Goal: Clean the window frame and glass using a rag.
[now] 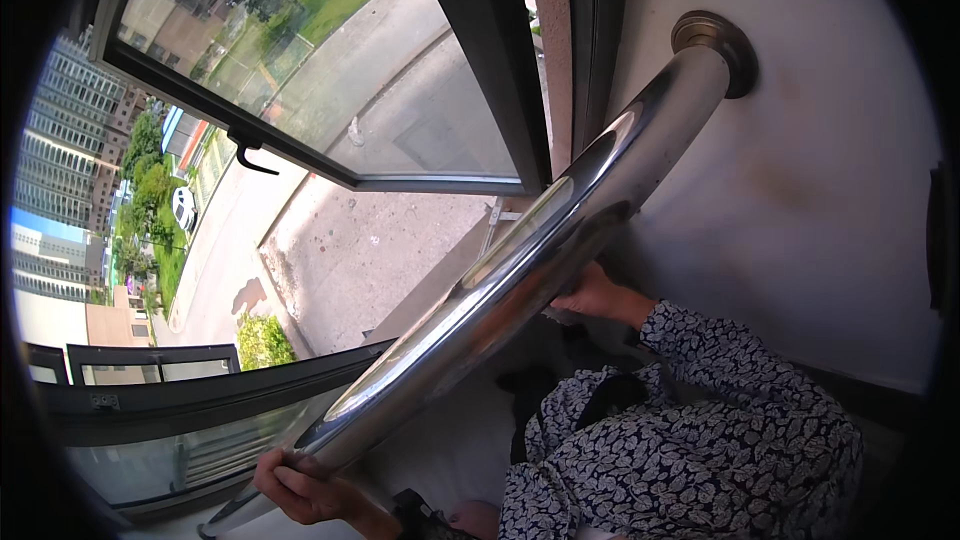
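A polished metal handrail [495,277] runs diagonally across the view, from a bronze-coloured wall flange [716,49] at the upper right down to the lower left. At its lower end my left hand [304,491] has its fingers curled against the tube. My right hand [600,296] is behind and below the rail, close to the wall. The tube hides its fingertips, and a small pale bit shows at their edge, too little to identify. A leaf-patterned sleeve [720,345] covers my right arm.
A dark-framed window sash [322,154] with a black handle [251,157] stands swung outward beyond the rail. A lower window frame [210,390] crosses the left. The pale wall [810,240] bounds the right. Outside are paved ground [360,262], a bush [266,341] and tall buildings [71,135].
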`<state>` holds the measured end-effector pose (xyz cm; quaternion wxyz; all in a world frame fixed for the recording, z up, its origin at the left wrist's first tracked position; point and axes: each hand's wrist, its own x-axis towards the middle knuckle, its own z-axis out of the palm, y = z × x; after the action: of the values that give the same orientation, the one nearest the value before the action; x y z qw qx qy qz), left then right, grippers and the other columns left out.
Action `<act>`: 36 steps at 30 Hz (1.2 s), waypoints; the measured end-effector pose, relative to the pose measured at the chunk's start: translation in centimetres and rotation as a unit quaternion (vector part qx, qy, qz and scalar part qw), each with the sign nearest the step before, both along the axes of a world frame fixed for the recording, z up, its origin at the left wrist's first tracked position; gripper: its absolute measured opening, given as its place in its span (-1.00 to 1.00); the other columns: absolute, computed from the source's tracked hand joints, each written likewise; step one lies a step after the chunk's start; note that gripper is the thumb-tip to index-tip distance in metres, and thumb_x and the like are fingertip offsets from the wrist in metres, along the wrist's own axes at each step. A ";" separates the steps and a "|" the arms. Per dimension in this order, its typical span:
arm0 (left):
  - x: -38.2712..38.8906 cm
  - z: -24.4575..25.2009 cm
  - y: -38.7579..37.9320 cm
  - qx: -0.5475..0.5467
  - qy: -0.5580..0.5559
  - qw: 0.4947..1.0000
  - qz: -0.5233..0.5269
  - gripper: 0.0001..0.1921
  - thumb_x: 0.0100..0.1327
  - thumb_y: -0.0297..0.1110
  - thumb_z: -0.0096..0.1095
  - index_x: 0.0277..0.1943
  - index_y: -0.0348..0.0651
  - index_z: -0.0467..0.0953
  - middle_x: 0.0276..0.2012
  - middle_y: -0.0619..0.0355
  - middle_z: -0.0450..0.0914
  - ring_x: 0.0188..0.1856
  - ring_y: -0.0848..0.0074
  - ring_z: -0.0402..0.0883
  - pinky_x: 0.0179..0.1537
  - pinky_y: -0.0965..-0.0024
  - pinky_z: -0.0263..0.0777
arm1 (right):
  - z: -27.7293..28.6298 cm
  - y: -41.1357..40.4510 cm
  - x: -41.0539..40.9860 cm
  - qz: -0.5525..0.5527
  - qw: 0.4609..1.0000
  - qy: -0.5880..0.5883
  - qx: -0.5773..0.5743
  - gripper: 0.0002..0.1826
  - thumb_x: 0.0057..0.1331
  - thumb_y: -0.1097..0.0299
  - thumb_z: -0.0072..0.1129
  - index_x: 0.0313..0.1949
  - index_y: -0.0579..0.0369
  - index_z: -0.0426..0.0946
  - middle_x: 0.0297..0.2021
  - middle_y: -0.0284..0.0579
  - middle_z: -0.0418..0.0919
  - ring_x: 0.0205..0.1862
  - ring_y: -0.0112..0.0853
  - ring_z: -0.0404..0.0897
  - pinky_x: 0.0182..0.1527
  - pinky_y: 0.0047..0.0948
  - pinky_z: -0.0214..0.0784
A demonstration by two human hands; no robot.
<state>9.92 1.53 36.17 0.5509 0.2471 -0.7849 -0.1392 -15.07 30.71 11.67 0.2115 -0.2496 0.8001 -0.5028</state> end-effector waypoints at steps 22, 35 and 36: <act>-0.5 -0.5 -1.9 -0.006 -0.062 0.998 0.015 -0.85 0.39 -0.48 -0.09 -0.20 -0.33 0.45 -0.32 0.13 0.42 -0.30 0.49 0.39 -0.27 0.45 0.34 | 15.9 -2.4 -0.9 0.006 0.961 0.044 -0.275 -0.37 -0.03 0.21 0.54 0.01 0.18 0.50 -0.11 -0.05 0.63 -0.03 -0.22 0.63 0.08 -0.29 0.46; -0.8 -0.3 -1.7 0.010 -0.055 0.998 -0.013 -0.81 0.42 -0.42 -0.09 -0.18 -0.37 0.44 -0.30 0.06 0.44 -0.29 0.41 0.42 -0.25 0.39 0.36 | 1.9 -1.8 -1.7 0.015 0.996 0.087 -0.012 -0.47 -0.02 -0.08 0.38 -0.25 0.13 0.61 -0.30 0.06 0.65 -0.19 -0.05 0.64 -0.07 -0.20 0.48; -0.9 -0.1 -1.7 -0.023 -0.068 0.997 -0.009 -0.81 0.41 -0.42 -0.08 -0.18 -0.37 0.45 -0.30 0.04 0.45 -0.30 0.38 0.43 -0.25 0.37 0.36 | 2.0 -1.6 -1.7 0.012 0.996 0.090 -0.013 -0.47 -0.02 -0.08 0.38 -0.25 0.13 0.61 -0.30 0.06 0.65 -0.19 -0.05 0.64 -0.07 -0.20 0.48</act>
<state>9.00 -0.12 36.11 0.5007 0.2358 -0.8257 -0.1093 -16.78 29.15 13.62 0.1415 -0.3061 0.8064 -0.4858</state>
